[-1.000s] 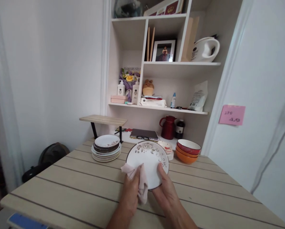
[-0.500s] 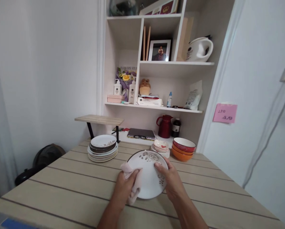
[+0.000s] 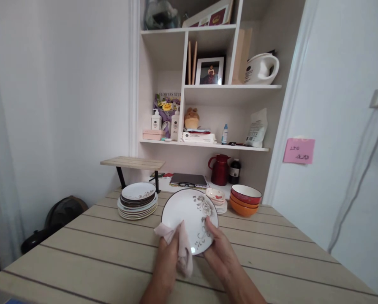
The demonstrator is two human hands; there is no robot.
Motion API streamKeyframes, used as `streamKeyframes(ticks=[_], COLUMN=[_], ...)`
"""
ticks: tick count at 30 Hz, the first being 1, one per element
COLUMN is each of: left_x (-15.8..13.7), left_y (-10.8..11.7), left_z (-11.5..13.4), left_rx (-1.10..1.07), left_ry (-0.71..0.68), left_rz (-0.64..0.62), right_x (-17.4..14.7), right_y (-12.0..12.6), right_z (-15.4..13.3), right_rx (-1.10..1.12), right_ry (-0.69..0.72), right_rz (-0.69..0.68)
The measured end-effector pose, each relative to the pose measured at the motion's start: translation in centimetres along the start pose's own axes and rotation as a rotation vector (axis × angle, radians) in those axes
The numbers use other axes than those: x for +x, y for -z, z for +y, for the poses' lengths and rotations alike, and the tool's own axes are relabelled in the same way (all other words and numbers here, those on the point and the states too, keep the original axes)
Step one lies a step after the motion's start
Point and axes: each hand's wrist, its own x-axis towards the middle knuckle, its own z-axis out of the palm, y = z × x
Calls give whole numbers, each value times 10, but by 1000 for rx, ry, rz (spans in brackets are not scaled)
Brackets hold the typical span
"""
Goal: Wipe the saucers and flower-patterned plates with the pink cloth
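A white plate (image 3: 182,207) with a dark rim and a brown flower pattern is held up over the table, tilted toward me. My right hand (image 3: 218,249) grips its lower right edge, thumb on the face and the other fingers behind. At the lower left edge, my left hand (image 3: 169,253) is closed on a pale pink cloth (image 3: 185,253), which touches the plate's face and hangs down in front. Left of the plate stands a stack of plates (image 3: 138,205), the top one with a similar flower pattern.
Behind the held plate are small dishes (image 3: 216,196), partly hidden, beside stacked red and orange bowls (image 3: 245,200). A small raised wooden shelf (image 3: 133,162) stands at the table's back left. Farther back are a laptop (image 3: 189,179), glasses, a red jug (image 3: 219,170) and a dark bottle (image 3: 235,171).
The plate has turned clockwise in my hands, its flowers now on the right side, and has tilted more upright. My right hand has shifted lower along the rim. The view has moved slightly.
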Motion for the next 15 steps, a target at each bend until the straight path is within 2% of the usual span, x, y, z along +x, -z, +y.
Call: streamKeyframes(ticks=[6,10,12,15], left_x=[4,-2,-2,1], left_y=[18,19,20,22], left_z=[14,23,24,20], left_rx=[232,321,329,277], left_ry=[-19,-29,-18,-8], left_rz=[8,-81,-114,-80], right_x=[-8,-13,-13,-11], right_y=[10,10,7,1], right_z=[-38,-40,-34,-19], right_rx=[-394,-551,-565,-432], right_ry=[54,86,94,117], right_rz=[-142,-123,-87,-2])
